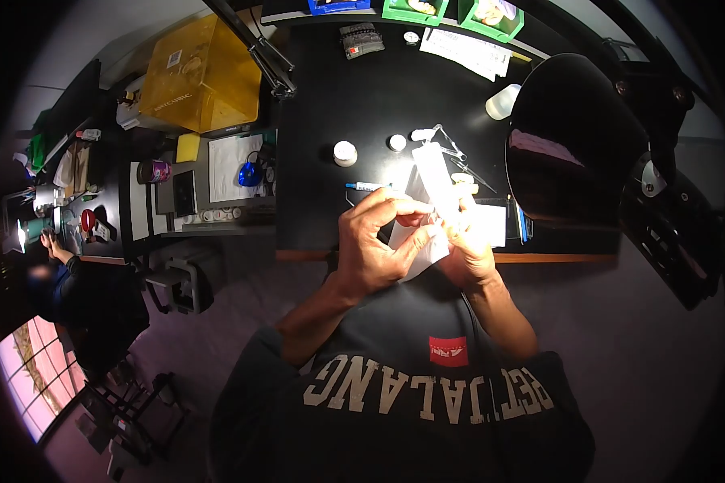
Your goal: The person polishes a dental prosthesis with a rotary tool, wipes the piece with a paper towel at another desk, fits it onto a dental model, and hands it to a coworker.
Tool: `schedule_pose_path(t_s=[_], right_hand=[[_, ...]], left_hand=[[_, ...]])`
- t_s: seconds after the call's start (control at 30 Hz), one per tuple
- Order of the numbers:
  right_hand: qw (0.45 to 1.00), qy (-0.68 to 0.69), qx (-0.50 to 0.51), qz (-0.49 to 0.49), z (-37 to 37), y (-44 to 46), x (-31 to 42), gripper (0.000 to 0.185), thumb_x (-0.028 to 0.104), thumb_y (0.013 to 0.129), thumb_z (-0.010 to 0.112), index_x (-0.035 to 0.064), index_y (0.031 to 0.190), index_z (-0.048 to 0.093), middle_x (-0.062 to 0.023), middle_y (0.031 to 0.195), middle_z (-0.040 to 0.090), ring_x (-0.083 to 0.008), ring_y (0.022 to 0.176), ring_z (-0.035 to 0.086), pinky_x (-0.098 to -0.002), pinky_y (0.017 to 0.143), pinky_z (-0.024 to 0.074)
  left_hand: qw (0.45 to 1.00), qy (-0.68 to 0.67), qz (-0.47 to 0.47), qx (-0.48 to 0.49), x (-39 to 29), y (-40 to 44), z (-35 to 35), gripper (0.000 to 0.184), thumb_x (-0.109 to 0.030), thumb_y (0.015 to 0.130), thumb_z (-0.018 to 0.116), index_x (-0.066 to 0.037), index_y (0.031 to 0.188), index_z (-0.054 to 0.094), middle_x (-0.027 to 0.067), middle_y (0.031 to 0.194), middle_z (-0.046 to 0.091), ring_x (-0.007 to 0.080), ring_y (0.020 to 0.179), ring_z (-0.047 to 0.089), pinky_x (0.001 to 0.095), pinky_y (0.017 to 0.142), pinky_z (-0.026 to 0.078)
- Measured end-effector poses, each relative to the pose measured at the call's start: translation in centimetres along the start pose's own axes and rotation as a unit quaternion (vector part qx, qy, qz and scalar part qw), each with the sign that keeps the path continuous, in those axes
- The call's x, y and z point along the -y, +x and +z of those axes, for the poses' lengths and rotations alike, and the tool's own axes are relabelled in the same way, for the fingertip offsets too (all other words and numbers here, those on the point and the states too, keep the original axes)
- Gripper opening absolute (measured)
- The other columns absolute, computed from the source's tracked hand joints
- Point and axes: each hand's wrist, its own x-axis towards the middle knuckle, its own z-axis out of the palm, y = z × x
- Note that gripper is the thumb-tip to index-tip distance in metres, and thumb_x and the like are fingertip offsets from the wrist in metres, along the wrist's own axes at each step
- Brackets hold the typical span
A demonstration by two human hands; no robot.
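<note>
My left hand (376, 245) is closed in a pinch, thumb and fingertips meeting at a white paper-like sheet (433, 173) above the table's front edge. From the other side my right hand (471, 248) grips the same sheet. Strong lamp light washes out the sheet and the right fingertips, so I cannot tell whether something small sits between them. Just beyond the hands lie a blue-and-white marker (368, 186), a small white round container (345, 153), a smaller white cap-like piece (397, 142) and some thin metal tools (453, 145).
A black round-headed lamp or magnifier (576, 137) on an arm looms at right. Beside it lies a white bottle (503, 102). Green bins (491, 18) line the back shelf. At left are a yellow box (201, 76) and another person (80, 294) at a bench.
</note>
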Motion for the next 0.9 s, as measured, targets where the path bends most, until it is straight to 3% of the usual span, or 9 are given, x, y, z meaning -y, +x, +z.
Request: schedule_pose_path(t_s=[0.13, 0.27, 0.37, 0.47, 0.7, 0.8, 0.83, 0.9], right_hand=[[0.999, 0.006, -0.046, 0.018, -0.3, -0.3, -0.3, 0.032, 0.004, 0.092, 0.074, 0.0062, 0.12, 0.058, -0.0064, 0.108, 0.065, -0.0194, 0.107, 0.063, -0.0368, 0.097, 0.0513], [0.998, -0.026, -0.022, -0.049, -0.1, -0.1, -0.8, 0.022, 0.004, 0.091, 0.076, 0.0055, 0.11, 0.063, -0.0068, 0.106, 0.065, -0.0178, 0.1, 0.063, -0.0339, 0.092, 0.0519], [0.996, -0.043, -0.043, -0.062, 0.1, -0.1, -0.7, 0.018, 0.002, 0.091, 0.076, 0.0043, 0.105, 0.065, -0.0072, 0.105, 0.065, -0.0171, 0.097, 0.063, -0.0328, 0.089, 0.0521], [0.991, -0.079, -0.055, -0.098, -0.6, 0.0, -1.4, 0.016, 0.001, 0.091, 0.075, 0.0023, 0.105, 0.066, -0.0074, 0.104, 0.066, -0.0165, 0.096, 0.063, -0.0319, 0.088, 0.0526], [0.988, -0.14, -0.033, -0.06, -1.1, 0.3, -0.8, 0.017, 0.0, 0.093, 0.074, 0.0, 0.107, 0.065, -0.0084, 0.102, 0.067, -0.0158, 0.094, 0.065, -0.0307, 0.086, 0.0542], [0.993, -0.097, -0.045, -0.041, -1.1, 0.1, -0.6, 0.018, -0.001, 0.094, 0.071, -0.0005, 0.109, 0.062, -0.0092, 0.102, 0.067, -0.0159, 0.093, 0.066, -0.0303, 0.085, 0.0543], [0.995, -0.076, -0.054, -0.035, -0.9, 0.0, -0.5, 0.019, -0.002, 0.094, 0.07, -0.0007, 0.11, 0.061, -0.0094, 0.102, 0.067, -0.0158, 0.092, 0.066, -0.0302, 0.084, 0.0543], [0.992, -0.103, -0.031, -0.058, -0.1, 0.1, 0.3, 0.02, -0.004, 0.094, 0.069, -0.0009, 0.111, 0.059, -0.0102, 0.103, 0.067, -0.0164, 0.092, 0.067, -0.0302, 0.084, 0.0548]], left_hand=[[1.0, -0.01, -0.018, -0.015, 0.1, -0.5, 0.3, 0.018, 0.001, 0.078, 0.085, 0.002, 0.091, 0.074, 0.0102, 0.09, 0.072, 0.0152, 0.08, 0.07, 0.0266, 0.074, 0.056], [0.999, -0.029, -0.017, -0.015, 0.4, -0.9, 0.5, 0.013, 0.0, 0.08, 0.084, 0.002, 0.088, 0.074, 0.0107, 0.092, 0.073, 0.0143, 0.083, 0.07, 0.0266, 0.075, 0.055], [0.993, -0.087, -0.078, 0.006, 1.1, -1.1, 0.8, 0.011, 0.0, 0.085, 0.08, 0.003, 0.092, 0.073, 0.008, 0.093, 0.072, 0.0123, 0.088, 0.069, 0.0263, 0.078, 0.054], [0.934, -0.285, -0.209, 0.045, 1.7, -1.4, 1.3, 0.01, 0.002, 0.09, 0.076, 0.004, 0.098, 0.071, 0.0053, 0.096, 0.07, 0.0111, 0.09, 0.067, 0.0255, 0.081, 0.053], [0.882, -0.36, -0.284, 0.111, 4.5, -2.3, 1.1, 0.009, -0.004, 0.097, 0.069, -0.001, 0.105, 0.068, 0.0034, 0.102, 0.067, 0.0098, 0.096, 0.063, 0.0261, 0.086, 0.051], [0.798, -0.51, -0.302, 0.111, 4.9, -2.4, 1.2, 0.006, -0.006, 0.099, 0.068, -0.005, 0.104, 0.065, -0.0022, 0.099, 0.064, 0.007, 0.09, 0.062, 0.0233, 0.08, 0.052], [0.783, -0.539, -0.289, 0.114, 5.3, -2.5, 1.3, 0.008, -0.008, 0.1, 0.066, -0.007, 0.108, 0.065, -0.0021, 0.103, 0.064, 0.0089, 0.099, 0.061, 0.0271, 0.088, 0.051], [0.726, -0.599, -0.314, 0.123, 5.3, -2.5, 0.9, 0.009, -0.01, 0.101, 0.066, -0.008, 0.11, 0.066, -0.001, 0.106, 0.065, 0.0107, 0.102, 0.061, 0.0296, 0.094, 0.049]])
